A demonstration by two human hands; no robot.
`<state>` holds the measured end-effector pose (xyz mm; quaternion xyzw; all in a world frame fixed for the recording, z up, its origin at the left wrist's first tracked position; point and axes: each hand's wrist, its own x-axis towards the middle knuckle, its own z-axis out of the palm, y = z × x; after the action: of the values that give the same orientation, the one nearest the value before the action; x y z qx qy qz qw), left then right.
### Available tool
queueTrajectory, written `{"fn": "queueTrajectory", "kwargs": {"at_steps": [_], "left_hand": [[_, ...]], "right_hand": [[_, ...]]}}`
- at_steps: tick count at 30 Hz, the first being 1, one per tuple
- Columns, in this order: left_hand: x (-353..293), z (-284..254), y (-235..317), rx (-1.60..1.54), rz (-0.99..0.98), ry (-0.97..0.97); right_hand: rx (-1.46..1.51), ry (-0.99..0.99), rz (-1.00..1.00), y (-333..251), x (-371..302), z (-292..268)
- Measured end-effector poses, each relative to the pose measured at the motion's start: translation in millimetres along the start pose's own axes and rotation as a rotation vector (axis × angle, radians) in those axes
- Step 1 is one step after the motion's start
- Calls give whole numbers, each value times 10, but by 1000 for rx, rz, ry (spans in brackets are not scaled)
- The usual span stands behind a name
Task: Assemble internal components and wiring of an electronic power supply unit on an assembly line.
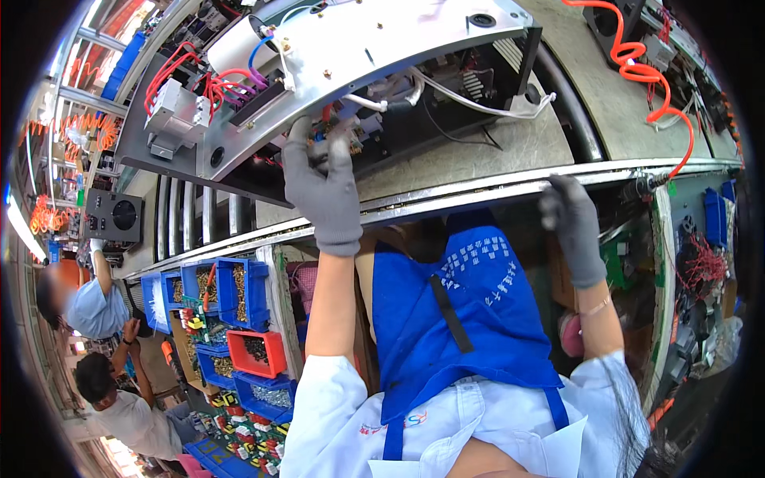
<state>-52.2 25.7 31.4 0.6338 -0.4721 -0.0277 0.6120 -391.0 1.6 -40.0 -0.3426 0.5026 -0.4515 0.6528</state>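
My left hand (325, 187), in a grey glove, reaches up to the near edge of a large metal equipment chassis (351, 52). Its fingers are bent but apart, one by the panel's edge and another in front of the circuit parts (366, 131) inside. I see nothing held between them. White cables (478, 102) run out of the chassis to the right. A metal-cased transformer (177, 115) with red wires sits on its left part. My right hand (572, 227), gloved too, is curled just below the bench rail, away from the chassis; its fingertips are blurred, hiding anything in them.
A metal rail (446, 195) edges the bench, with rollers (187, 215) at left. Blue bins (243, 291) and a red bin (256, 353) of small hardware stand at lower left. An orange coiled air hose (637, 70) hangs at right. Two people (131, 414) work at far left.
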Motion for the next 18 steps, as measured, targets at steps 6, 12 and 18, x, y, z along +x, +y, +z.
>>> {"fn": "queueTrajectory", "kwargs": {"at_steps": [6, 12, 18], "left_hand": [[144, 227, 148, -466, -158, -58], [250, 247, -76, -359, -65, -64], [258, 266, 157, -375, -204, 43]], "right_hand": [[-668, -502, -1083, -659, 460, 1402], [-1101, -399, -1475, -641, 1100, 1650], [-863, -313, -1390, -654, 1190, 1705]]}}
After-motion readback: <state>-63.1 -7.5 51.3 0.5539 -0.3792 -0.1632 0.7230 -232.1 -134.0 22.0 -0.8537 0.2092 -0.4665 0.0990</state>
